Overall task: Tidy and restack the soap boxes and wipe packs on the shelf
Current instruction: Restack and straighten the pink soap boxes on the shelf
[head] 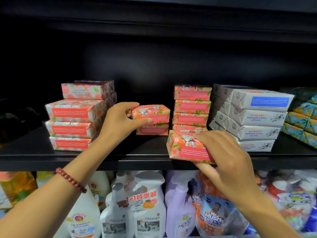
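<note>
Below the black shelf (137, 152), closest to me, stand cleaning bottles (147, 203) and refill pouches, blurred at the right end. Both of my forearms reach up past them, and a red bead bracelet (70, 180) sits on my left wrist.

At the shelf's front edge my right hand (228, 155) grips a pink soap box (187, 148), fingers curled over its top and thumb underneath. That box is tilted and hangs partly out past the edge.

Further in, near the shelf's middle, my left hand (120, 121) pinches the left end of a second pink box (152, 114), fingers on top and thumb on the front face. It sits directly above a lower pink box (151, 130) lying flat on the shelf; whether the two touch I cannot tell.

Towards the shelf's left end stands a pile of larger pink boxes (72, 124), the top ones turned upside down. Right of the shelf's middle, behind my right hand's box, rises a narrow pink stack (191, 107). Just beside it are white sea-salt soap boxes (253, 117), piled unevenly, and at the shelf's right end blue patterned boxes (301, 117).
</note>
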Available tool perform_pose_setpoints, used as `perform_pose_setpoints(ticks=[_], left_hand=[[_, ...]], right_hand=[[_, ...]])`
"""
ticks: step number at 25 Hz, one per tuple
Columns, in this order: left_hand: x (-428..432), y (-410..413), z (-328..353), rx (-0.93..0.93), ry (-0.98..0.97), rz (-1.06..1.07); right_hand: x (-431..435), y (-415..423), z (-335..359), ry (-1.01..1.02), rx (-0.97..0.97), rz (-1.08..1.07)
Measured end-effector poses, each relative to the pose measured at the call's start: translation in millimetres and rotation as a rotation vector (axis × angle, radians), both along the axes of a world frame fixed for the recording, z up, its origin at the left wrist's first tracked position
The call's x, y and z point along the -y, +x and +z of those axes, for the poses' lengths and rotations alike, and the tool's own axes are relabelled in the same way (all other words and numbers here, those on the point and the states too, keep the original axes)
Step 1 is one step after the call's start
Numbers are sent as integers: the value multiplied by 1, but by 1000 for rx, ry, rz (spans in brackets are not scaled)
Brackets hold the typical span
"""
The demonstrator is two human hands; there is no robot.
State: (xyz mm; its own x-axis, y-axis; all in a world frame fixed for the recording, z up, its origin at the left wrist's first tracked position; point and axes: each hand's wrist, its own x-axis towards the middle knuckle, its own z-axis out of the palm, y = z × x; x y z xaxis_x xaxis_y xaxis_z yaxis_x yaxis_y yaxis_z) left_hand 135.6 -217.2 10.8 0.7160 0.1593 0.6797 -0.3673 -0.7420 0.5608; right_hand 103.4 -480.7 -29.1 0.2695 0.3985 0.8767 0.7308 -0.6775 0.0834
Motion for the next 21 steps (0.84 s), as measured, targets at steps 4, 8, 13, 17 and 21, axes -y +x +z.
perform_pose_setpoints(ticks=[4, 8, 13, 17, 21], left_hand=[[3, 22, 2, -99, -6, -22], [2, 34, -3, -140, -25, -58], [-2, 39, -4, -157, -9, -87], [-5, 39, -5, -171, -3, -96], [-3, 33, -3, -185, 16, -45]], right_hand=[[1, 1, 1, 15, -1, -4], [6, 1, 1, 18, -5, -12], [8, -1, 2, 23, -13, -28], [8, -1, 3, 23, 4, -47], [4, -1, 8, 33, 1, -41]])
